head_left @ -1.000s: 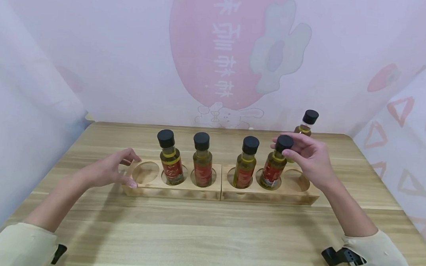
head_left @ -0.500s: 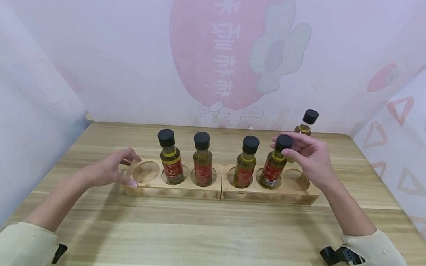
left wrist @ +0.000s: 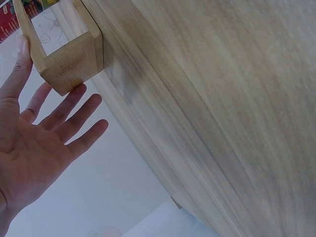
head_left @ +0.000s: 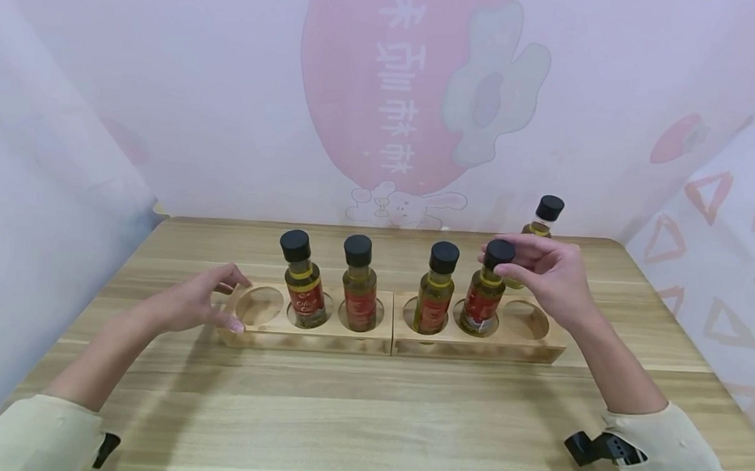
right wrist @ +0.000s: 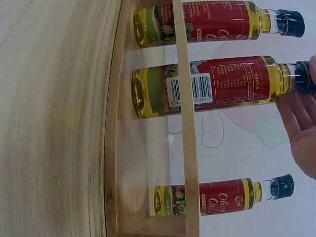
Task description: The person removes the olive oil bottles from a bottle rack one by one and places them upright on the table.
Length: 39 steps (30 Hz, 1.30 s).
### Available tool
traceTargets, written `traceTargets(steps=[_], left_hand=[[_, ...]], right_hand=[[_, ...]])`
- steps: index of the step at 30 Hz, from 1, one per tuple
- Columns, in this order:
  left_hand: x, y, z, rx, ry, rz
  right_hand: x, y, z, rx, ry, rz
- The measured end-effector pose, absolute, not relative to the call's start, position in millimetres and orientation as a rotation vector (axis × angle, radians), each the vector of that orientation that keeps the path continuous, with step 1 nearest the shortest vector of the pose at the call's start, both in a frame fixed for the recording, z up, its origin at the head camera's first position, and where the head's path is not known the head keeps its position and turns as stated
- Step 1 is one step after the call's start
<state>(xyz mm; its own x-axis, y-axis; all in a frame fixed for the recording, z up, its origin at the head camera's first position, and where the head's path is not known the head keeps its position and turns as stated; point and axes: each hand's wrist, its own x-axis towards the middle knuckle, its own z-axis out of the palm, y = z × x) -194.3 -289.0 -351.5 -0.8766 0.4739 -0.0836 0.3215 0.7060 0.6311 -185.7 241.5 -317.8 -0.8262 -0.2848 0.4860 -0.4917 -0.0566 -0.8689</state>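
Note:
Two wooden bottle racks stand end to end, the left rack (head_left: 312,341) and the right rack (head_left: 512,350). My right hand (head_left: 553,278) pinches the black cap of an olive oil bottle (head_left: 482,303) that stands in the middle hole of the right rack. In the right wrist view this bottle (right wrist: 237,81) shows a red label and a barcode. At the left rack's outer end, my left hand (head_left: 197,301) holds the end between thumb and fingers. The left wrist view shows fingertips touching that end panel (left wrist: 74,64).
Two olive oil bottles (head_left: 306,299) (head_left: 359,301) stand in the left rack. Another bottle (head_left: 434,305) stands in the right rack beside the seam. Behind the right rack, partly hidden by my hand, stands one more bottle (head_left: 537,228). A printed curtain (head_left: 231,117) hangs behind the table (head_left: 369,418).
The cap of the bottle under my right hand has shifted slightly left, and the bottle leans a little less. Its label has changed slightly in angle. My left hand stays in place.

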Motion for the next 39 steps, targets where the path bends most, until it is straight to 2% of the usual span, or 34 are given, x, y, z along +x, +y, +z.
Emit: traceTargets(steps=[22, 39], left_hand=[[-194.2, -289.0, -351.3, 0.631, 2.663, 0.946], [-194.3, -288.3, -351.4, 0.613, 2.670, 0.929]], right_hand=[[-180.6, 238.1, -311.7, 0.651, -2.030, 1.972], [-176.1, 238.7, -300.9, 0.622, -2.021, 1.934]])
